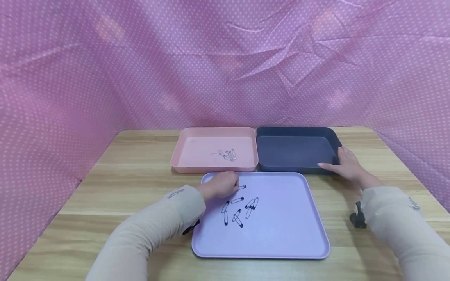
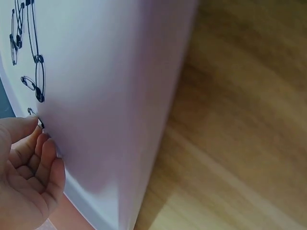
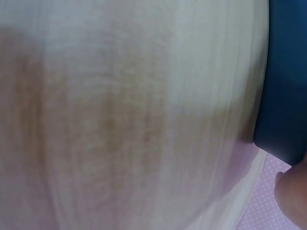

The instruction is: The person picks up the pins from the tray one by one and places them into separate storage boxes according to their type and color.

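A safety pin is pinched between thumb and fingertips of the left hand at the far left of the lavender tray, where more pins are scattered nearer. The dark tray's near right corner is touched by the right hand, its thumb spread from loosely extended fingers. Small dark lettering is borne on the left cuff, but cannot be read with certainty.

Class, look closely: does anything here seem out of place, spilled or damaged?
Nothing stands out as misplaced, spilled or damaged. The safety pins on the lavender tray lie at mixed angles, some crossing, yet within its rim. The pink backdrop cloth is only creased.
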A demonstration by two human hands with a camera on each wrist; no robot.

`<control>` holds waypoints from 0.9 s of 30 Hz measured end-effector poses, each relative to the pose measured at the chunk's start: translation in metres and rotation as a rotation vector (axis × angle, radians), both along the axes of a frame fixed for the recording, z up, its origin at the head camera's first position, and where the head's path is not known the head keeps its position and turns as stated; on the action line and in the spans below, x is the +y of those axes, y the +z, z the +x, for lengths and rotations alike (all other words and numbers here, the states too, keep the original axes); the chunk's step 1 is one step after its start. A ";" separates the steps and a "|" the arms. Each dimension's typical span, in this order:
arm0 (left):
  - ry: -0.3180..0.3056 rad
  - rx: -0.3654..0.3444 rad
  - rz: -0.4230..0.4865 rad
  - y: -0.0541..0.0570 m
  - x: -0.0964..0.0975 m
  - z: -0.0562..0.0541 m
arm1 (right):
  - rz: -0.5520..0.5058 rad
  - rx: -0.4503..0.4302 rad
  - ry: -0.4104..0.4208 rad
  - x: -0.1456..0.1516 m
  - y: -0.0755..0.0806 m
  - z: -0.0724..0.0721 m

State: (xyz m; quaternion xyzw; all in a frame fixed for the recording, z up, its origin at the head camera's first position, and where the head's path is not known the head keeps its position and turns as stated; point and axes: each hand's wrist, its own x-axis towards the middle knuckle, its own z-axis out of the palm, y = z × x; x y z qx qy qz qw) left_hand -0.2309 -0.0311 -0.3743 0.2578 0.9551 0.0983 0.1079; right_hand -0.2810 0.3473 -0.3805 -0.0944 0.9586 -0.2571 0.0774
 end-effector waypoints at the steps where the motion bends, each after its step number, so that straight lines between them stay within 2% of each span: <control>1: 0.001 0.002 -0.003 0.000 0.000 0.000 | 0.003 0.000 0.001 0.000 0.000 0.000; 8: -0.010 0.008 -0.019 0.001 -0.001 0.000 | 0.008 -0.005 -0.001 0.000 -0.001 -0.002; 12: -0.017 -0.017 0.005 0.004 -0.005 -0.002 | 0.008 -0.007 0.000 -0.001 -0.001 -0.002; 17: -0.016 -0.031 0.036 0.014 -0.008 -0.004 | 0.009 0.013 0.001 -0.001 0.001 -0.001; 21: 0.003 -0.024 0.100 0.024 -0.007 -0.008 | 0.002 0.019 0.001 -0.002 0.001 0.000; 27: -0.006 0.044 0.169 0.038 0.004 -0.020 | -0.005 0.023 0.000 -0.001 0.001 0.001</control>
